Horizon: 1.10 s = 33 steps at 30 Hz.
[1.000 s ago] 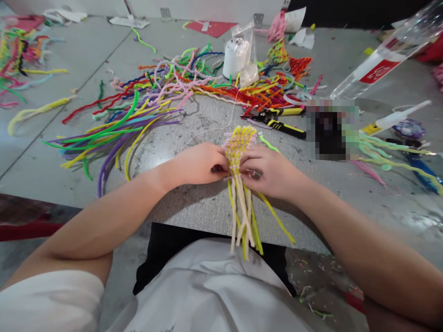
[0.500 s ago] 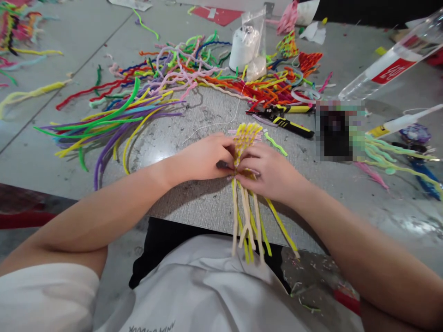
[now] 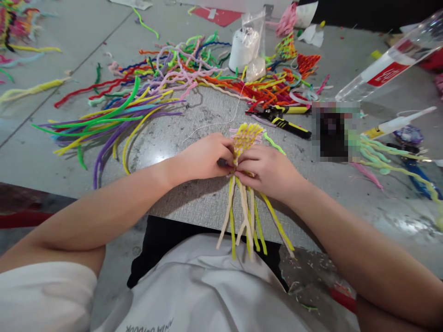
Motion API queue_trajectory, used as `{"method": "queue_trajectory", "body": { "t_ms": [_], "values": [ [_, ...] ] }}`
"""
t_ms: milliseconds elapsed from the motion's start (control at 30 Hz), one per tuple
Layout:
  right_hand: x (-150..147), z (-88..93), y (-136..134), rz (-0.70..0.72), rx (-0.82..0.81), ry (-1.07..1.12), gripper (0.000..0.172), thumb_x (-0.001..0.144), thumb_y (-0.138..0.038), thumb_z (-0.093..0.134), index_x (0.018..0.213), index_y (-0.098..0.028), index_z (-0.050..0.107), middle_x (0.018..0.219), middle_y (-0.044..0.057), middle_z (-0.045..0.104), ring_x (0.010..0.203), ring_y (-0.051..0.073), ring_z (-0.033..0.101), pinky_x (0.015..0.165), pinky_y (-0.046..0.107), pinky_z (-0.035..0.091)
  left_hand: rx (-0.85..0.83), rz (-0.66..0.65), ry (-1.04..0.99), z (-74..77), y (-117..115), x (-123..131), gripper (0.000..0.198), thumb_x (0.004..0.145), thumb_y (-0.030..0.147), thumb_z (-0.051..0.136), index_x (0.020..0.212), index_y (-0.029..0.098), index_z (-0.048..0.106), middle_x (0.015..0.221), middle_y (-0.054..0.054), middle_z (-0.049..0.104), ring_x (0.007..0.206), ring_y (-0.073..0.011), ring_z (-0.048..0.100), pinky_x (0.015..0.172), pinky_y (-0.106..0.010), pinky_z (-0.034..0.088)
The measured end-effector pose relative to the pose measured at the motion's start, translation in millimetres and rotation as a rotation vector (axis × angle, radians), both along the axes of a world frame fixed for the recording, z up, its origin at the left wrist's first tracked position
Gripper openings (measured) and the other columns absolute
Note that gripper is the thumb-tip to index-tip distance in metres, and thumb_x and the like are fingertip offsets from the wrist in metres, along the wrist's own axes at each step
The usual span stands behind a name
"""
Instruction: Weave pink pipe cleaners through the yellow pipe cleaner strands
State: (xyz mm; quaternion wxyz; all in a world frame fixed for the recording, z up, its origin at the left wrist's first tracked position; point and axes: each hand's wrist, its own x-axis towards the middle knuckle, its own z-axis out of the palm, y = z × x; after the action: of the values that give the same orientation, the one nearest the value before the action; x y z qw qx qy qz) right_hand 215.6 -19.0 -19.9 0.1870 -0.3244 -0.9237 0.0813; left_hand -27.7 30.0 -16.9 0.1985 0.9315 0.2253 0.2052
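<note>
Between my hands is a woven piece of yellow and pale pink pipe cleaners [image 3: 246, 137], its checked upper part lying on the table. My left hand [image 3: 211, 154] is closed, its fingertips pinching the piece's narrowed lower end. A small dark object [image 3: 223, 162] shows by that hand's fingers; its kind is unclear. From the right, my right hand [image 3: 268, 168] pinches the same spot, fingers bent. Several loose yellow and cream ends [image 3: 250, 216] hang below the hands, over the table's front edge. The fingertips' exact contact is partly hidden.
Bundled pipe cleaners [image 3: 114, 121] lie left, with a tangled heap [image 3: 183, 69] behind. Yellow-and-black pliers [image 3: 289, 124] rest beyond my right hand. A white thread cone [image 3: 239, 50] stands at the back. At right are a clear bottle [image 3: 377, 76] and a white-and-yellow tube [image 3: 398, 123].
The loose ends have swung slightly left and spread differently. Both hands keep pinching the woven piece at nearly the same place. The whole view has shifted a little.
</note>
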Motion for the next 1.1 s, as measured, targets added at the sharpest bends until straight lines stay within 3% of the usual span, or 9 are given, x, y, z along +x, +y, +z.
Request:
{"method": "queue_trajectory", "body": {
  "t_ms": [167, 433, 600, 700, 833, 933, 1100],
  "values": [
    [0.8, -3.7, 3.0, 0.024, 0.035, 0.008, 0.026, 0.106, -0.025, 0.065, 0.088, -0.021, 0.082, 0.096, 0.01, 0.082, 0.088, 0.028, 0.069, 0.08, 0.044, 0.051, 0.015, -0.051, 0.023, 6.2, -1.3, -4.5, 0.009, 0.093, 0.03, 0.084, 0.089, 0.023, 0.088, 0.105, -0.007, 0.083, 0.1, -0.0242, 0.077, 0.099, -0.04, 0.057],
    [0.2, -4.0, 3.2, 0.015, -0.024, 0.031, 0.018, 0.099, -0.019, 0.067, 0.09, -0.023, 0.083, 0.098, 0.01, 0.079, 0.092, 0.028, 0.069, 0.086, 0.044, 0.053, 0.046, 0.116, 0.139, 9.8, -19.6, 2.4, 0.006, 0.087, 0.024, 0.082, 0.084, 0.021, 0.087, 0.104, -0.009, 0.079, 0.1, -0.0268, 0.073, 0.094, -0.041, 0.058],
    [-1.8, -4.7, 6.1, 0.009, -0.035, 0.007, 0.019, 0.099, -0.022, 0.069, 0.086, -0.022, 0.082, 0.09, 0.01, 0.073, 0.088, 0.029, 0.066, 0.082, 0.045, 0.05, 0.021, 0.14, 0.103, 7.9, -22.6, 6.4, 0.006, 0.087, 0.022, 0.082, 0.083, 0.02, 0.086, 0.099, -0.008, 0.077, 0.097, -0.026, 0.072, 0.095, -0.042, 0.057],
    [3.2, -3.8, 8.5, 0.048, -0.07, 0.076, 0.018, 0.101, -0.021, 0.067, 0.09, -0.022, 0.082, 0.095, 0.011, 0.077, 0.091, 0.029, 0.069, 0.085, 0.045, 0.052, 0.003, 0.133, 0.116, 9.7, -22.3, 4.8, 0.008, 0.089, 0.023, 0.079, 0.085, 0.019, 0.084, 0.104, -0.009, 0.077, 0.098, -0.0265, 0.073, 0.095, -0.042, 0.057],
    [18.1, 1.2, 12.3, 0.11, -0.166, 0.206, 0.018, 0.104, -0.02, 0.063, 0.099, -0.023, 0.08, 0.107, 0.01, 0.082, 0.1, 0.027, 0.074, 0.092, 0.043, 0.057, -0.009, 0.134, 0.134, 11.2, -24.5, 5.1, 0.019, 0.096, 0.033, 0.075, 0.086, 0.018, 0.081, 0.109, -0.01, 0.077, 0.101, -0.0272, 0.073, 0.097, -0.043, 0.057],
    [25.2, 3.8, 15.4, 0.136, -0.205, 0.223, 0.013, 0.101, -0.021, 0.067, 0.095, -0.023, 0.078, 0.105, 0.009, 0.081, 0.098, 0.027, 0.074, 0.089, 0.042, 0.057, -0.013, 0.167, 0.136, 8.9, -27.4, 9.5, 0.027, 0.097, 0.042, 0.075, 0.086, 0.017, 0.076, 0.108, -0.012, 0.074, 0.103, -0.0287, 0.072, 0.094, -0.043, 0.058],
    [20.8, 1.0, 17.5, 0.097, -0.182, 0.151, 0.014, 0.09, -0.014, 0.07, 0.081, -0.023, 0.074, 0.095, 0.008, 0.076, 0.091, 0.025, 0.069, 0.085, 0.04, 0.054, -0.049, 0.141, 0.069, 5.7, -31.2, 16.3, 0.007, 0.091, 0.024, 0.075, 0.088, 0.017, 0.074, 0.109, -0.011, 0.073, 0.105, -0.0278, 0.072, 0.097, -0.042, 0.058]
  ]
}}
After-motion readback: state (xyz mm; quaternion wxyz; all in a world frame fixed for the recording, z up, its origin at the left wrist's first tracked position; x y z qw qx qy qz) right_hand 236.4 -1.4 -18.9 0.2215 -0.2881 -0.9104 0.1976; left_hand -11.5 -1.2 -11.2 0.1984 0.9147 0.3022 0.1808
